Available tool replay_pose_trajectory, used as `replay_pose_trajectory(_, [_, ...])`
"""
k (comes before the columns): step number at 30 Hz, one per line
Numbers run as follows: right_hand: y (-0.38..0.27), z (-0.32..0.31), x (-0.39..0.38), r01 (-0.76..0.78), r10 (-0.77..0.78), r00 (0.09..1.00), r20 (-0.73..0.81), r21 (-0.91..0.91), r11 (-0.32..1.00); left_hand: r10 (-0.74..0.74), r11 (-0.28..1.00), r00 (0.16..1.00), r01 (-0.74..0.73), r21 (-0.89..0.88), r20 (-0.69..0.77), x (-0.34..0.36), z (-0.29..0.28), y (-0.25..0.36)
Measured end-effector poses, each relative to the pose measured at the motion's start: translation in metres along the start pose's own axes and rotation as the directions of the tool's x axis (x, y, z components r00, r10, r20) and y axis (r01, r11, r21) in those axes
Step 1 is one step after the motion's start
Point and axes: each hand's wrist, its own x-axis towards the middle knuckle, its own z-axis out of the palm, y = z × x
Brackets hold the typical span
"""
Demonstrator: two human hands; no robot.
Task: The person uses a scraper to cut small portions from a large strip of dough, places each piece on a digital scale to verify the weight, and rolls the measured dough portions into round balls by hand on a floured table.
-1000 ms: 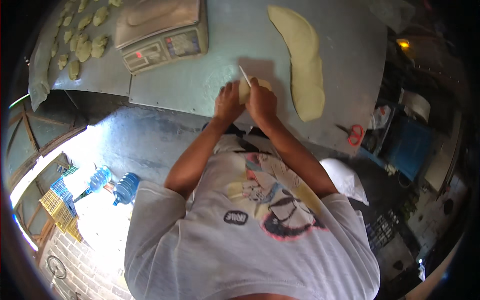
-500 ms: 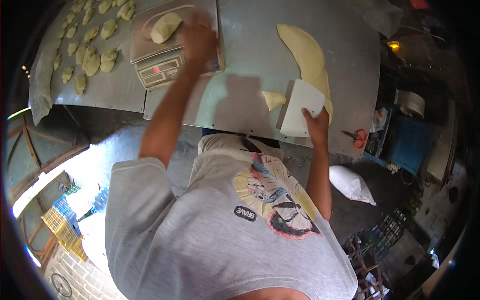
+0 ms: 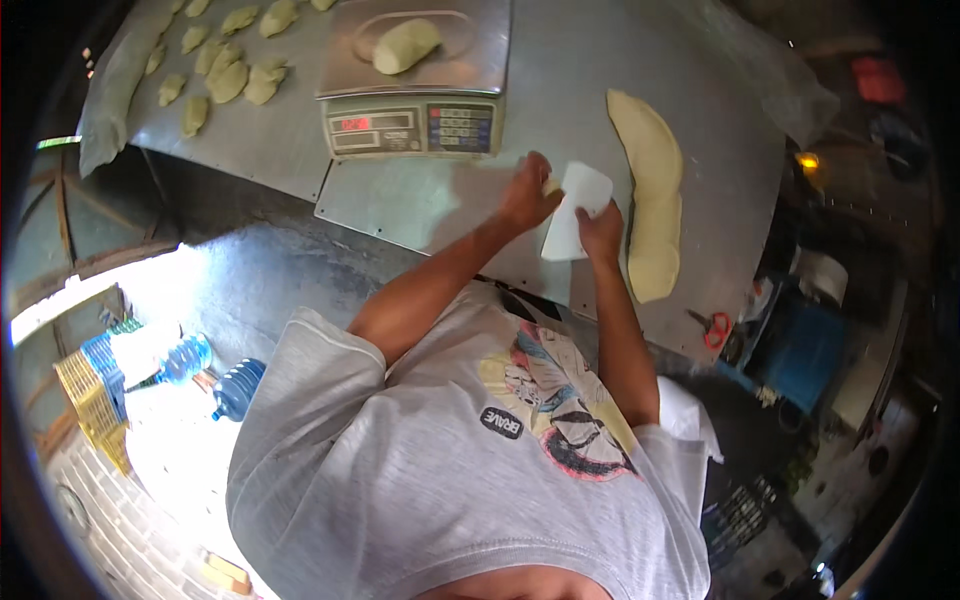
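The left hand (image 3: 533, 192) is closed round a scrap (image 3: 551, 187) of dough its fingers mostly hide; the right hand (image 3: 601, 235) grips a white scraper (image 3: 582, 205), some fingers out of sight behind it. The scraper stands between scrap and dough strip (image 3: 656, 200). Beyond, a lump (image 3: 406, 46) rests on the scale (image 3: 413, 143), cut off at the top edge like some dough pieces (image 3: 229, 82) farther left.

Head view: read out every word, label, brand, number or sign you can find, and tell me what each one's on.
I don't copy out wording, but here is where it stands.
Shirt: one legible word in pale capitals on a dark patch.
Scale: red digits on the display, blurred.
Scale: keypad markings, too small to read.
Scraper: no text visible.
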Motion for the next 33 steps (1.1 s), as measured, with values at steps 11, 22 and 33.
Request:
replay_pose_trajectory(11, [0.038, -0.094, -0.063, -0.18, 0.277, 0.959, -0.055, 0.635, 0.751, 0.046, 0.879, 0.997, -0.013, 0.476, -0.058, 0.03, -0.066, 0.018])
replay_pose_trajectory(22, [-0.068, -0.089, -0.038, 0.102, -0.083, 0.994, 0.073, -0.314, 0.944, 0.109, 0.988, 0.989, -0.119, 0.097, 0.104, -0.037, 0.044, -0.04])
replay_pose_trajectory(33, [-0.039, 0.011, 0.006, 0.116, -0.12, 0.979, 0.167, 0.03, 0.993, -0.168, 0.982, 0.982, 0.16, -0.1, -0.082, -0.01, 0.001, -0.046])
